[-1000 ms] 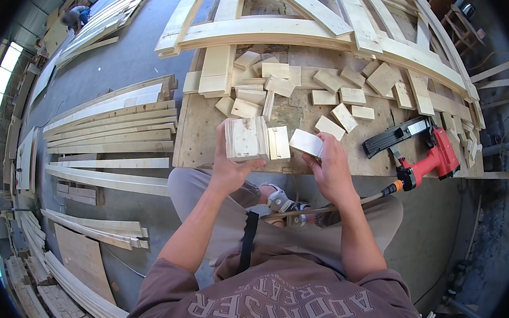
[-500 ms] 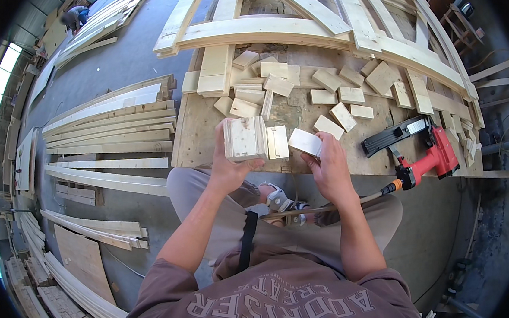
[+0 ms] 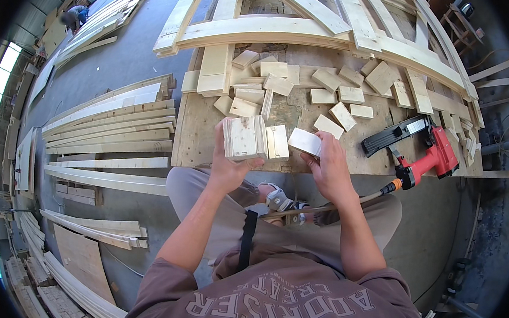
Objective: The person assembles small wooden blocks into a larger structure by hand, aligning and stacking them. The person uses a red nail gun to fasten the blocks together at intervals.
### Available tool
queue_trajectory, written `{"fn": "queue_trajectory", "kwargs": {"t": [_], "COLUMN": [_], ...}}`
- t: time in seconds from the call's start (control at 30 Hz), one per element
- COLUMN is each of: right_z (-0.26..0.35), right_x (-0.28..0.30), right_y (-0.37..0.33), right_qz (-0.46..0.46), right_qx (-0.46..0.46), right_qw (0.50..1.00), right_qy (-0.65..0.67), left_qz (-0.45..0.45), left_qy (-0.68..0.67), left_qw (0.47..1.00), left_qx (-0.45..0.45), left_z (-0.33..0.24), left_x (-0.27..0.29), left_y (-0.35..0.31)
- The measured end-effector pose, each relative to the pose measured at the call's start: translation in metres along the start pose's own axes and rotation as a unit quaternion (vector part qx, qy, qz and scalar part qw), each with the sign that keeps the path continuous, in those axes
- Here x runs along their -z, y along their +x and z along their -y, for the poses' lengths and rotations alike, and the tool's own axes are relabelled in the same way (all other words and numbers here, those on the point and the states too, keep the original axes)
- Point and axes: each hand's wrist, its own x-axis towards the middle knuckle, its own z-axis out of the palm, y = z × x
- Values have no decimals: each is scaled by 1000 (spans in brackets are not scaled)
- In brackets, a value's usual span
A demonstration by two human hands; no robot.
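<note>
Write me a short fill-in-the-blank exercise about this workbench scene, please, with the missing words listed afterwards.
1. The left hand grips a stack of blocks made of ____.
2. The right hand holds a pale block, which from the person's view is to the ____ of the stack.
3. Apart from its black parts, the body of the nail gun is coloured ____.

Missing words: wood; right; red.

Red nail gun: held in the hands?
No, the red nail gun lies on the workbench, apart from the left hand and right hand.
</note>
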Motion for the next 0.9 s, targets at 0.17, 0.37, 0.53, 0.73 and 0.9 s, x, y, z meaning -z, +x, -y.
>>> {"fn": "queue_trajectory", "kwargs": {"t": [0.17,0.37,0.53,0.73,0.9], "right_z": [0,1,0,1,1], "right_x": [-1,0,-1,0,-1], "right_y": [0,0,0,0,0], "right_qz": [-1,-5,-3,-4,-4], "right_qx": [0,3,-1,0,-2], "right_qw": [1000,1000,1000,1000,1000], "right_qy": [-1,5,-5,-5,-5], "left_qz": [4,-11,-15,-17,-15], "left_qy": [13,-13,-24,-39,-30], "left_qw": [1000,1000,1000,999,999], "left_qx": [-3,7,7,9,8], "left_z": [-1,-7,-8,-7,-5], "left_x": [1,-1,-2,-2,-2], "left_y": [0,1,2,1,1]}}
